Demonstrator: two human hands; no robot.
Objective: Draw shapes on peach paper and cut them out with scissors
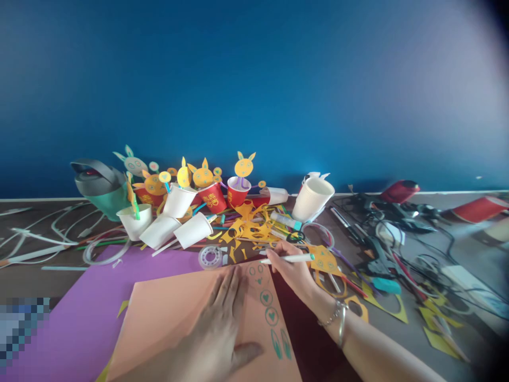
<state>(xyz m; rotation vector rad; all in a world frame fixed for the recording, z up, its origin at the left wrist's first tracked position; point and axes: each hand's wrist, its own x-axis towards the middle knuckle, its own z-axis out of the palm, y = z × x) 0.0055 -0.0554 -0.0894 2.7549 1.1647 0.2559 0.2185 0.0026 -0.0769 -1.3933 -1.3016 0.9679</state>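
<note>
Right grip [293, 271] around slim marker [300, 259], flat peach paper [167, 313], circled hearts [266, 298]

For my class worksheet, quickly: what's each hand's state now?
Left hand: open, flat on the peach rectangular paper sheet.
Right hand: closed, holding a slim white green-ended marker.

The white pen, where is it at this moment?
Head view, right of centre: the white pen is in the right hand, by the far right corner of the peach sheet.

The left hand [222, 323] hides part of the peach sheet [170, 305]. On the far right, a red cup [479, 209] looks blurred.
</note>
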